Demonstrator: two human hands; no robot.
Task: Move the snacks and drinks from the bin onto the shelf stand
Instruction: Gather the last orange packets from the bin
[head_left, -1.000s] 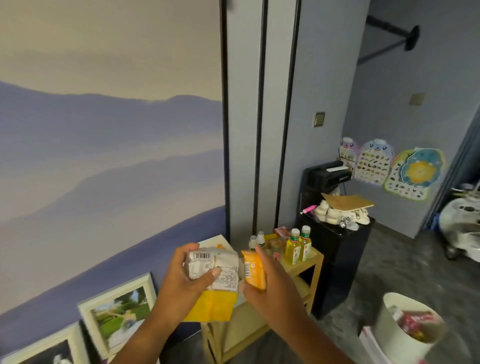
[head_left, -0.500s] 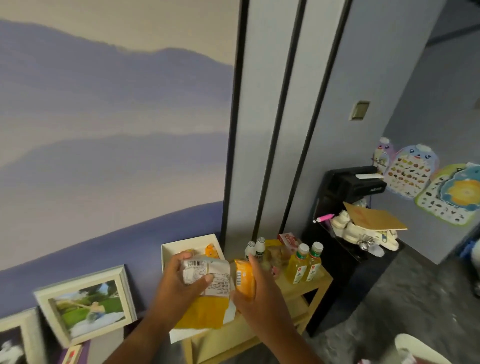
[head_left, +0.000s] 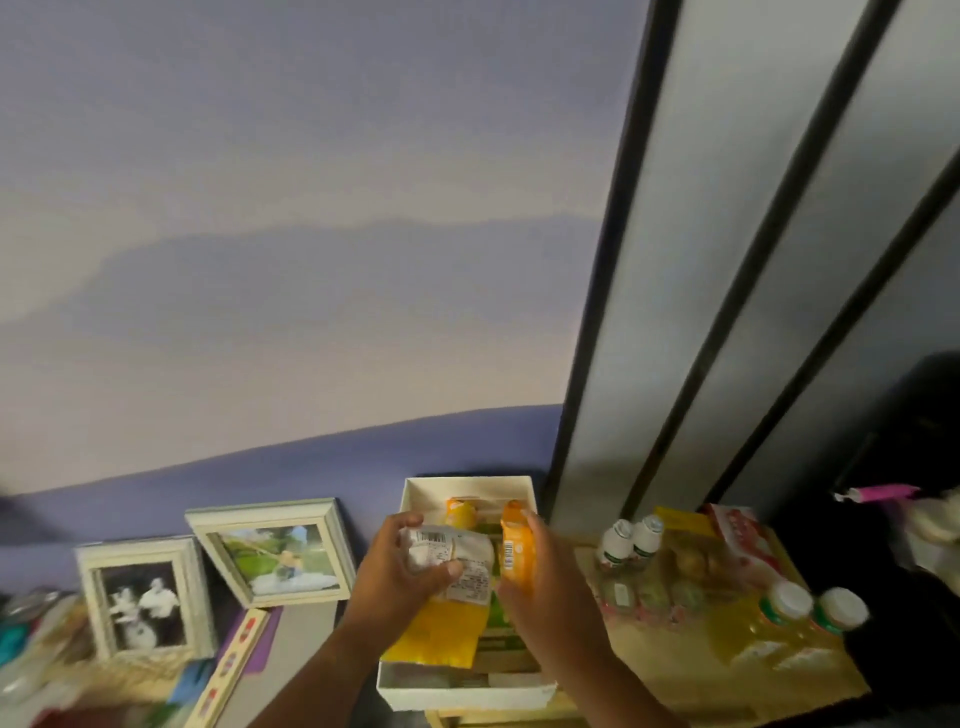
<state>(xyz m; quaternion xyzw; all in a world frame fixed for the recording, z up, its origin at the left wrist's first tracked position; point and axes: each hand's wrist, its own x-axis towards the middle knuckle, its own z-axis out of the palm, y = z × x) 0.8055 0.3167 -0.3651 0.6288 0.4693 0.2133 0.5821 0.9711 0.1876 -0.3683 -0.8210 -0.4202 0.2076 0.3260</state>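
My left hand (head_left: 397, 577) grips a yellow-and-white snack bag (head_left: 449, 597) with a barcode label. My right hand (head_left: 550, 597) holds a small orange snack pack (head_left: 517, 545) upright beside it. Both hands hover over a white box (head_left: 467, 691) that sits on the left end of the wooden shelf stand (head_left: 670, 670). Another orange pack (head_left: 460, 512) lies inside the box. On the stand's top are two small white bottles (head_left: 628, 540), two yellow juice bottles (head_left: 789, 623), a bag of round snacks (head_left: 691, 566) and a red-and-white packet (head_left: 743, 535).
Two framed photos (head_left: 275, 551) (head_left: 140, 597) lean against the purple wall on the floor at left, with clutter around them. A black cabinet (head_left: 909, 467) stands right of the stand, with a pink object (head_left: 878, 491) on it. Dark vertical wall trims rise behind.
The view has swung left and down, closer to the stand. Both hands, still holding their packs, have moved over the white box. The bin at lower right has left the frame.
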